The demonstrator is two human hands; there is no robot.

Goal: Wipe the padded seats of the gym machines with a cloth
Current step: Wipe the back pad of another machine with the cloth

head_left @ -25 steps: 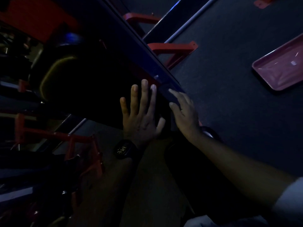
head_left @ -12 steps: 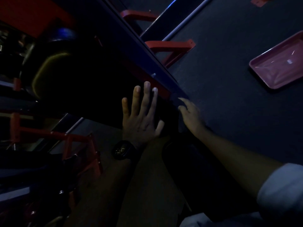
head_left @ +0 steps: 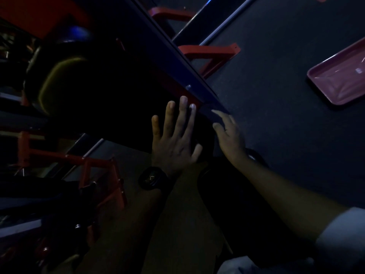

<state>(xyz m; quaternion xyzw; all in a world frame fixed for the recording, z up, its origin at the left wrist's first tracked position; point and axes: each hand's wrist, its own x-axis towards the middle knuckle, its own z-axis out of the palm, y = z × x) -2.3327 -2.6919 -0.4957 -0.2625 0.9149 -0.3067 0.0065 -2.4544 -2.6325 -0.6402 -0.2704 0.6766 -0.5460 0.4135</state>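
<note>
Head view: dim, both hands up at the machine.
Left hand [head_left: 173, 143]: flat, fingers spread, pressed on the dark padded seat [head_left: 118, 119]; has not moved over the last second.
Right hand [head_left: 230, 135]: fingers along the end of the blue rail [head_left: 177, 56], thumb below; gripping or just resting, cannot tell. It slid down the rail end, now back up.
Cloth: none made out, too dark.
Meaning: probably a rubbing stroke at the seat's edge; the pad itself likely still to wipe.
Around: watch [head_left: 152, 177] on left wrist; pink tray [head_left: 339, 76] on the floor, well apart.

Glossy tray [head_left: 340, 81], matt dark floor [head_left: 276, 119].
</note>
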